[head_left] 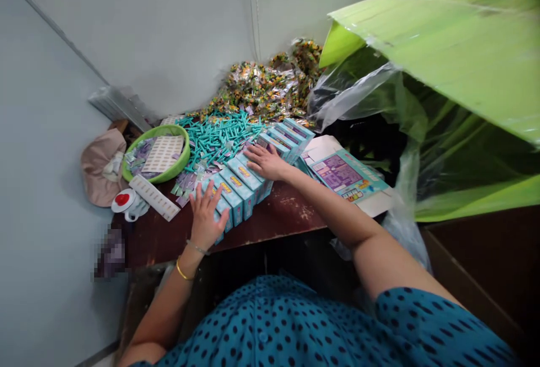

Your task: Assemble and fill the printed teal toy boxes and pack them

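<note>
A row of turquoise boxes [239, 181] stands side by side on the dark red table [291, 212]. My left hand [205, 212] lies on the near left end of the row, fingers spread over the last boxes. Farther along, my right hand [266, 161] rests flat across the box tops, its fingers stretched out. Neither hand is closed round a box. Behind the row is a heap of small teal sticks [223, 133], with small purple-and-green packets [188, 181] at its left. Flattened printed cartons [346, 175] lie right of the row.
A green basin [185, 156] holds packets and a patterned card. Beside it are a white strip [154, 197], a lidded cup [126, 202] and a pinkish cloth [99, 164]. Shiny wrapped pieces [270, 85] pile against the wall. Large green sheeting [455, 46] in clear plastic overhangs the right.
</note>
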The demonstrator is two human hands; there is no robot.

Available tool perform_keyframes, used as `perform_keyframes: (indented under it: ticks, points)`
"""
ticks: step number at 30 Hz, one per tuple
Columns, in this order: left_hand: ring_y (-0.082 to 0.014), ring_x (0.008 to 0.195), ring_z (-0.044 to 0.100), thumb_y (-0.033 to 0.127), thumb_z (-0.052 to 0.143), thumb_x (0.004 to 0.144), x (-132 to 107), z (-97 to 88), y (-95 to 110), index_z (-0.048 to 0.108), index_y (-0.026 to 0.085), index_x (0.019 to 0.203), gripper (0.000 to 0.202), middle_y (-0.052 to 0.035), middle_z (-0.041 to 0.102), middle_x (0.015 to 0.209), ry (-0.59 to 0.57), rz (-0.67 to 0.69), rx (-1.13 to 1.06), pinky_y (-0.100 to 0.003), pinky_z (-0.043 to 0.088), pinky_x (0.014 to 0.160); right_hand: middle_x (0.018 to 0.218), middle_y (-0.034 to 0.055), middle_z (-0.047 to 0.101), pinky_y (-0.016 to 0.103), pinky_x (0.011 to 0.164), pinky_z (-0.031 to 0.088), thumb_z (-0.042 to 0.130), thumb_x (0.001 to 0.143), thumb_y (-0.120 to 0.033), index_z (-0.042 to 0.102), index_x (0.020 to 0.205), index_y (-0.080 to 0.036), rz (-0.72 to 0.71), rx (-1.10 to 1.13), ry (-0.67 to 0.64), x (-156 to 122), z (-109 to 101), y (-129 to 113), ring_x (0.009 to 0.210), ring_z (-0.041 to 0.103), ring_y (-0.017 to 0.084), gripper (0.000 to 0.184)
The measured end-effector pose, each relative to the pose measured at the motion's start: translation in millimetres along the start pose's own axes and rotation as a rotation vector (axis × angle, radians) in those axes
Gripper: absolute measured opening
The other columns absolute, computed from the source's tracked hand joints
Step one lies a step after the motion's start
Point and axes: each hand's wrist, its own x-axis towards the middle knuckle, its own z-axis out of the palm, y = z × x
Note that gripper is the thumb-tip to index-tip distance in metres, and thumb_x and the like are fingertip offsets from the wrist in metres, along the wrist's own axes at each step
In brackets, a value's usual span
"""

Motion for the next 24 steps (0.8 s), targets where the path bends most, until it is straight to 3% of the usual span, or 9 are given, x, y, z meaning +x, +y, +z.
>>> perform_keyframes:
  ticks: [4, 9, 12, 14, 18, 21, 24]
  points:
    - [-0.0376, 0.159, 0.018, 0.041, 0.059, 0.097, 13, -8.1, 11, 0.053, 0.025, 0.148, 0.055, -0.0081, 0.043, 0.164, -0.103, 0.146, 0.024, -0.067, 0.010, 0.128, 0.166, 0.0094, 0.037, 0.073, 0.123, 0.011, 0.030, 0.107, -0.054, 0.043, 0.158, -0.029, 0.092, -0.004, 0.005, 1, 4, 12, 0.156, 0.028, 0.039, 0.058]
    - [-0.0399, 0.160, 0.010, 0.054, 0.062, 0.093, 53, 1.0, 31, 0.033, 0.022, 0.162, 0.081, -0.0122, 0.025, 0.172, -0.233, 0.228, 0.107, -0.069, 0.005, 0.127, 0.167, 0.0094, 0.036, 0.073, 0.123, 0.009, 0.036, 0.106, -0.053, 0.049, 0.153, -0.030, 0.024, 0.022, 0.052, -1, 5, 4, 0.156, 0.025, 0.039, 0.055]
    - [-0.0401, 0.160, 0.014, 0.051, 0.063, 0.092, 67, 7.7, 35, 0.029, 0.022, 0.163, 0.084, -0.0123, 0.024, 0.172, -0.347, 0.262, 0.150, -0.069, 0.008, 0.126, 0.168, 0.0100, 0.033, 0.075, 0.121, 0.015, 0.038, 0.106, -0.046, 0.050, 0.153, -0.029, -0.016, 0.097, 0.014, 2, 8, -1, 0.157, 0.025, 0.039, 0.051]
    - [-0.0388, 0.159, 0.019, 0.045, 0.062, 0.094, 65, 6.3, 30, 0.033, 0.024, 0.161, 0.076, -0.0101, 0.028, 0.171, -0.393, 0.281, 0.167, -0.067, 0.012, 0.126, 0.167, 0.0103, 0.035, 0.070, 0.120, 0.025, 0.037, 0.107, -0.038, 0.051, 0.152, -0.028, -0.023, 0.154, 0.015, 4, 11, 5, 0.153, 0.033, 0.037, 0.049]
    - [-0.0367, 0.157, 0.024, 0.036, 0.056, 0.096, 48, -8.3, 12, 0.037, 0.027, 0.160, 0.068, -0.0085, 0.032, 0.169, -0.385, 0.299, 0.168, -0.066, 0.015, 0.127, 0.162, 0.0080, 0.041, 0.044, 0.108, 0.049, 0.043, 0.102, -0.029, 0.054, 0.149, -0.030, 0.042, 0.221, 0.113, 5, 16, 24, 0.126, 0.062, 0.027, 0.049]
    - [-0.0382, 0.156, 0.027, 0.037, 0.055, 0.096, 40, -15.8, 2, 0.038, 0.027, 0.159, 0.066, -0.0102, 0.033, 0.169, -0.375, 0.292, 0.155, -0.067, 0.016, 0.125, 0.159, 0.0100, 0.044, 0.039, 0.094, 0.055, 0.052, 0.096, -0.028, 0.046, 0.154, -0.029, 0.070, 0.177, 0.114, 7, 17, 26, 0.108, 0.069, 0.026, 0.059]
    - [-0.0389, 0.156, 0.027, 0.037, 0.055, 0.096, 39, -14.7, -1, 0.039, 0.028, 0.159, 0.066, -0.0105, 0.033, 0.168, -0.375, 0.287, 0.131, -0.068, 0.016, 0.125, 0.156, 0.0120, 0.047, 0.039, 0.088, 0.055, 0.056, 0.092, -0.023, 0.040, 0.157, -0.027, 0.062, 0.112, 0.096, 11, 15, 21, 0.102, 0.070, 0.027, 0.067]
